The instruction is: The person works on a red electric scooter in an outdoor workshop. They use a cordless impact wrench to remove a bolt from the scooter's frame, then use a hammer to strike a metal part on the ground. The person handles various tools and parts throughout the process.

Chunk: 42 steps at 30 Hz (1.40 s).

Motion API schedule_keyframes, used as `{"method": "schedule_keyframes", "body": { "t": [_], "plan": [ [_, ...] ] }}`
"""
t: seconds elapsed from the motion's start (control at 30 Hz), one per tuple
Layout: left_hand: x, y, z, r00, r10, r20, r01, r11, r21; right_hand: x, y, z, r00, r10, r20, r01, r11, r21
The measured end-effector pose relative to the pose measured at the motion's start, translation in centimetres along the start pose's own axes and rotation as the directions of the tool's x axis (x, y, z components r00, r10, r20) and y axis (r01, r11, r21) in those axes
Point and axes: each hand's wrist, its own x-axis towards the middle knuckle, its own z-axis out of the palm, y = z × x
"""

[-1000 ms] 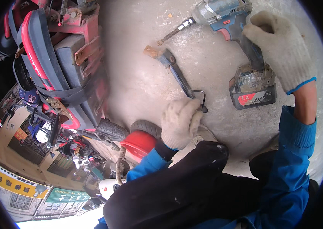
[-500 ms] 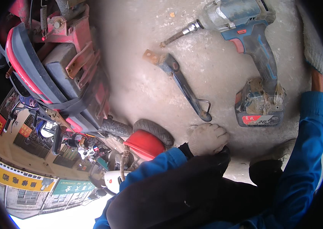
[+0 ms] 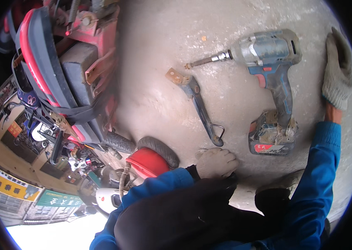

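Observation:
My left hand (image 3: 216, 163), in a pale work glove, rests with curled fingers by my dark-trousered knee; its palm is hidden. Just beyond it lies a dark metal kickstand (image 3: 203, 109) with a rusty mounting plate at its far end and a bent wire loop at its near end. To the right, a blue and grey cordless impact wrench (image 3: 267, 52) lies on the ground, a socket extension (image 3: 209, 59) on its nose pointing left. At the far right, my gloved right hand (image 3: 339, 68) reaches forward, fingers stretched and apart from the thumb, nothing visible in it. Neither hand touches the wrench.
A red and black vehicle (image 3: 42, 62) with a bare frame and a strapped grey box (image 3: 78, 71) stands along the left. Near it are a black tyre (image 3: 159, 151) and a red fender (image 3: 146, 163). Concrete ground (image 3: 155, 37) lies under the tools. Shopfronts appear at lower left.
The view has shifted, so the ground tools sit lower in the picture and the whole wrench shows. More of my right hand has come into view. My left hand stays by the knee.

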Motion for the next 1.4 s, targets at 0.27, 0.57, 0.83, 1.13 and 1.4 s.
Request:
{"method": "schedule_keyframes", "body": {
  "t": [0.27,0.57,0.83,1.13,1.4],
  "plan": [
    [-1.7,-1.0,-0.4,0.996,0.018,-0.086,-0.014,0.999,0.048,1.4,-7.3,-1.6,0.999,-0.038,0.029,0.029,0.966,0.257],
    [-1.8,-0.9,1.6,0.947,-0.021,-0.322,0.022,1.0,0.002,5.4,-12.5,2.6,0.902,-0.345,0.261,0.316,0.937,0.146],
    [-2.1,-1.3,0.1,0.902,-0.053,-0.428,0.024,0.997,-0.073,5.7,-11.7,2.6,0.806,-0.457,0.376,0.508,0.861,-0.041],
    [-7.8,-0.5,-0.7,0.858,-0.25,-0.448,0.126,0.95,-0.287,11.6,-20.2,-0.6,0.481,0.001,0.877,0.602,0.727,-0.33],
    [-10.2,1.1,0.6,0.777,-0.445,-0.445,0.219,0.854,-0.471,12.6,-20.8,-1.6,0.337,0.011,0.941,0.742,0.612,-0.273]
  ]
}}
